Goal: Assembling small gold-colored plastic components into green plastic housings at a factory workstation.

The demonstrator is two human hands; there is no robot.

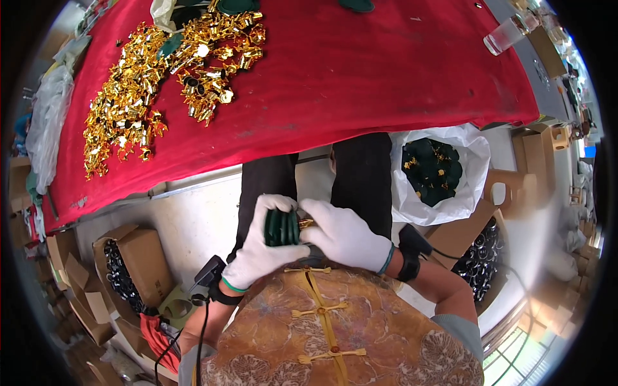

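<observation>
Both my hands wear white gloves and meet in front of my body, above my lap. My left hand (262, 258) is closed around a short stack of dark green round discs (281, 228), its fingers and thumb on opposite sides of the stack. Against the stack's right end, my right hand (351, 238) is closed on a small shiny gold piece (306, 223). Its fingertips partly hide that piece. To the right of my knees, a white plastic bag (473, 157) stands open, holding many green discs (430, 174) with gold bits among them.
A red-covered table (335, 71) lies ahead, with heaps of small gold pieces (125, 106) on its left and a clear glass (505, 37) at its right edge. Cardboard boxes (145, 267) of dark rings stand on both sides of me. Cables run from my wrist straps.
</observation>
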